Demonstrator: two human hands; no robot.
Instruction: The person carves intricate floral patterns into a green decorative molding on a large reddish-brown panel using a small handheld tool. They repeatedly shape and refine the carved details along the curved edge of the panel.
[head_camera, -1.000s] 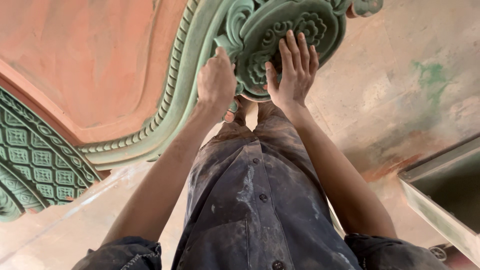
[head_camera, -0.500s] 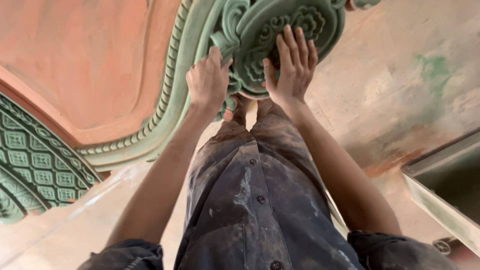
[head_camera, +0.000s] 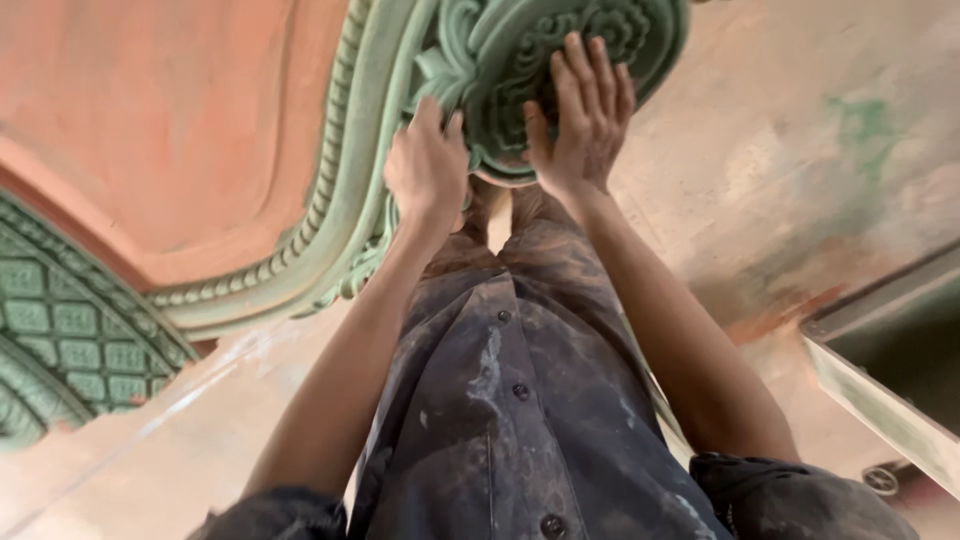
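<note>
A green carved round ornament (head_camera: 560, 40) with a floral relief lies at the top of the head view, at the end of a green beaded moulding (head_camera: 330, 190). My right hand (head_camera: 580, 115) rests flat on its face, fingers spread. My left hand (head_camera: 428, 165) presses on the ornament's left edge, fingers curled over the scrolled rim. Both forearms reach out from dark rolled sleeves, above my dark stained button shirt.
A terracotta-coloured panel (head_camera: 150, 120) fills the upper left inside the moulding. A green lattice-patterned piece (head_camera: 55, 340) lies at the left edge. A pale, paint-stained floor (head_camera: 800, 150) spreads to the right. A pale-edged frame or box (head_camera: 890, 390) stands at lower right.
My left hand has slid slightly down and left along the ornament's rim. The right hand stays flat on the ornament. The view has shifted a little.
</note>
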